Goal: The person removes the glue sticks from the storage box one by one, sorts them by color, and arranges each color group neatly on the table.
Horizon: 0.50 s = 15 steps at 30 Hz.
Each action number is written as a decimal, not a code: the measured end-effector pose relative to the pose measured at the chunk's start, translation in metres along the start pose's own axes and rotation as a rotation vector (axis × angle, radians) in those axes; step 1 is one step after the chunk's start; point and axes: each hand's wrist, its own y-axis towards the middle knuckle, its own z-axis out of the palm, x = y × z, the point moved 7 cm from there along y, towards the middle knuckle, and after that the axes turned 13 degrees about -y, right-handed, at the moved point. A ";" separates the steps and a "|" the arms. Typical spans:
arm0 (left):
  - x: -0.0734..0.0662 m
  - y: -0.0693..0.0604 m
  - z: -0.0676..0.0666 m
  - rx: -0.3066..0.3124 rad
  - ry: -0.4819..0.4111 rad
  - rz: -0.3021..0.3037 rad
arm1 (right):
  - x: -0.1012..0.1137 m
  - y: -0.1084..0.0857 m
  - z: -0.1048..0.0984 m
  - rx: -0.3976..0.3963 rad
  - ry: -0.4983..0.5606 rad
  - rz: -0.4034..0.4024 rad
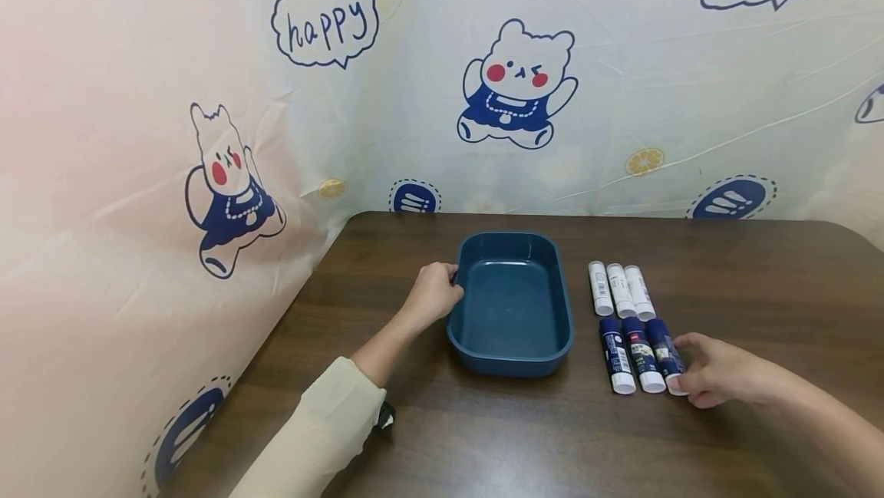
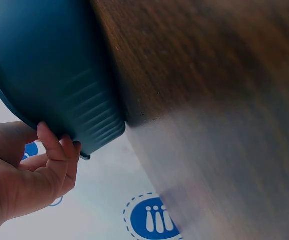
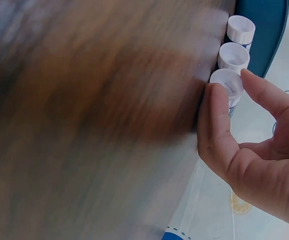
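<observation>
A dark blue rectangular bin (image 1: 511, 306) stands upright on the table. My left hand (image 1: 435, 291) grips its left rim; the left wrist view shows the curled fingers (image 2: 54, 155) against its outer wall. To the bin's right lie three blue-and-white glue sticks (image 1: 642, 354) side by side, white ends towards me. My right hand (image 1: 721, 371) pinches the rightmost glue stick (image 1: 665, 352) between thumb and fingers, still beside the others. In the right wrist view the white end of that stick (image 3: 226, 82) sits between the thumb and fingers.
Three white glue sticks (image 1: 621, 291) lie in a row just behind the blue ones. A brown wooden table (image 1: 483, 436) carries everything. Behind and to the left hangs a printed curtain (image 1: 414, 99), close along the table's edges.
</observation>
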 end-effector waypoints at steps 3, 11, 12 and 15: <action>0.001 0.000 0.000 0.002 -0.010 -0.003 | 0.000 0.000 0.000 0.003 -0.001 -0.005; 0.001 0.001 0.001 0.002 -0.009 0.000 | 0.000 -0.002 -0.002 0.008 -0.015 0.003; 0.001 0.001 0.001 0.002 -0.007 0.002 | 0.000 -0.002 -0.003 0.007 -0.020 0.007; 0.001 0.001 0.000 -0.001 0.000 0.006 | 0.000 -0.002 -0.004 -0.001 -0.033 0.006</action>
